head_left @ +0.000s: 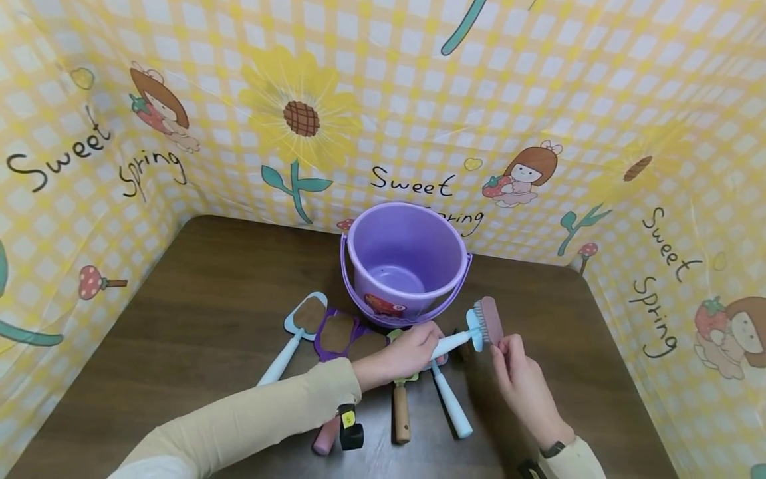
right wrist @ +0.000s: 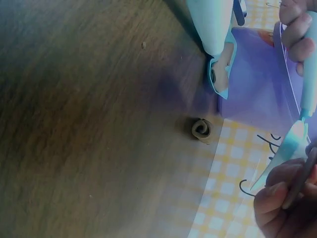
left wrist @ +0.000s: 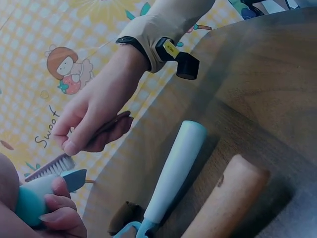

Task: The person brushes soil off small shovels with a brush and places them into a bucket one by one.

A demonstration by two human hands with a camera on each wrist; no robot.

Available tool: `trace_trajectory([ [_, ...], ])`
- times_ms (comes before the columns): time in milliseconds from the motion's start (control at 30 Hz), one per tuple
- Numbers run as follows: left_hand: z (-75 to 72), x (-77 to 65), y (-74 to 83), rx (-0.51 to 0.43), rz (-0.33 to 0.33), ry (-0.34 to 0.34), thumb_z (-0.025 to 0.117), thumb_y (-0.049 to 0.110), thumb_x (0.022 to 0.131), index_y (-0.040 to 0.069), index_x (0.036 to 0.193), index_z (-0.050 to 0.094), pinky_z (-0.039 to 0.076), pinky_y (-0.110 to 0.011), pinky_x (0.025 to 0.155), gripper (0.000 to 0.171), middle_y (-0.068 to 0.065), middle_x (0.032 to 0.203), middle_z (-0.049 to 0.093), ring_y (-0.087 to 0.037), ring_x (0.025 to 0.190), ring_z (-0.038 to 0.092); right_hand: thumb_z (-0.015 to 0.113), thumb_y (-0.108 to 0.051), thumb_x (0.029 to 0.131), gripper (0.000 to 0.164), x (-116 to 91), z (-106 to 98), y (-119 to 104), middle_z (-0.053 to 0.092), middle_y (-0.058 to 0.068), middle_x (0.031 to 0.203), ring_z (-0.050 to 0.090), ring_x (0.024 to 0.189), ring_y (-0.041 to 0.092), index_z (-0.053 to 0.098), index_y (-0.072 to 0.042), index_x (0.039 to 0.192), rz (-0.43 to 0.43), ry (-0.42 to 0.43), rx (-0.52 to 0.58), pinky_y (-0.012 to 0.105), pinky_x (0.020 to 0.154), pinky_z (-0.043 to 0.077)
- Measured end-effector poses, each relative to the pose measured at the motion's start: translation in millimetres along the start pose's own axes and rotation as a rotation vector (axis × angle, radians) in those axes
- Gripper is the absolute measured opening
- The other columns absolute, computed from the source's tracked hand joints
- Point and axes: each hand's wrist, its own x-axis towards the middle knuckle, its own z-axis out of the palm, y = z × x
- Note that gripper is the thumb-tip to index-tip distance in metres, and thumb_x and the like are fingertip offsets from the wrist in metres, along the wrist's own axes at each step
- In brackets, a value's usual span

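Note:
My left hand [head_left: 413, 352] grips the pale handle of a light blue small shovel [head_left: 451, 344], held in front of the bucket. From the other side, my right hand [head_left: 529, 386] pinches the end of a pink brush [head_left: 492, 320], its light bristles facing the shovel's blade [head_left: 475, 330] and appearing to touch it. In the left wrist view, the bristles [left wrist: 62, 165] lie close beside the blade [left wrist: 75, 179]. Part of the left hand is cut off there. In the right wrist view the blade [right wrist: 285, 156] shows beside the right hand's fingers [right wrist: 272, 198].
A purple bucket [head_left: 419, 307] stands at the table's back. Left and front lie a light blue tool [head_left: 281, 359], purple tools [head_left: 326, 352] with brown patches, a wooden-handled tool [head_left: 401, 416] and another light blue handle [head_left: 453, 402]. A brown curl [right wrist: 202, 130] lies near the bucket.

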Motion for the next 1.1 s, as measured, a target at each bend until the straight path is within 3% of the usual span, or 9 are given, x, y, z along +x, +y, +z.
trace_trajectory([
  [133,-1.1,1.5,-0.4,0.028,0.029,-0.004,0.037,0.008,0.109,-0.002,0.100,0.059,0.038,-0.022,0.053,0.026,-0.013,0.085,0.069,-0.008,0.057,0.045,0.066,0.001,0.099,0.020,0.7,-2.3,6.3,0.042,-0.004,0.067,0.040,0.052,0.003,0.048,-0.006,0.104,0.050,0.014,-0.014,0.024,0.044,0.037],
  [267,-2.1,1.9,0.3,0.009,0.012,0.002,0.037,0.009,0.110,-0.002,0.103,0.059,0.036,-0.022,0.050,0.026,-0.012,0.083,0.069,-0.008,0.055,0.044,0.065,0.001,0.100,0.021,0.7,-4.6,9.1,0.043,-0.002,0.069,0.041,0.053,0.005,0.047,-0.007,0.106,0.100,0.014,0.006,0.024,0.044,0.037],
  [533,-4.1,0.3,-2.3,0.001,-0.025,0.002,0.037,0.008,0.109,-0.002,0.106,0.060,0.034,-0.022,0.047,0.025,-0.014,0.082,0.069,-0.008,0.053,0.043,0.066,0.002,0.099,0.021,-0.8,0.2,4.2,0.041,-0.006,0.070,0.040,0.055,0.002,0.048,-0.008,0.105,0.034,-0.038,0.076,0.023,0.045,0.037],
  [833,-4.7,-1.0,-3.8,0.025,-0.007,0.006,0.037,0.008,0.109,0.000,0.105,0.061,0.034,-0.022,0.047,0.025,-0.006,0.078,0.068,-0.008,0.053,0.043,0.059,0.000,0.098,0.022,-0.3,-0.7,19.3,0.051,0.007,0.076,0.050,0.060,0.014,0.041,-0.006,0.109,0.238,-0.144,0.037,0.026,0.048,0.041],
  [933,-3.5,-0.7,-2.6,0.027,-0.007,0.017,0.038,0.008,0.108,0.000,0.103,0.061,0.035,-0.021,0.047,0.026,-0.005,0.078,0.069,-0.007,0.052,0.042,0.059,0.001,0.096,0.023,-0.8,-2.1,19.9,0.053,0.010,0.078,0.051,0.062,0.016,0.041,-0.005,0.110,0.254,-0.118,0.026,0.026,0.049,0.041],
  [1100,-1.4,0.3,-1.4,0.021,-0.016,0.066,0.038,0.008,0.107,-0.005,0.108,0.063,0.035,-0.022,0.046,0.028,-0.008,0.077,0.070,-0.007,0.050,0.042,0.061,0.004,0.095,0.025,-1.0,-3.4,13.2,0.047,0.005,0.073,0.047,0.059,0.012,0.043,-0.005,0.110,0.189,-0.045,0.050,0.026,0.048,0.040],
])
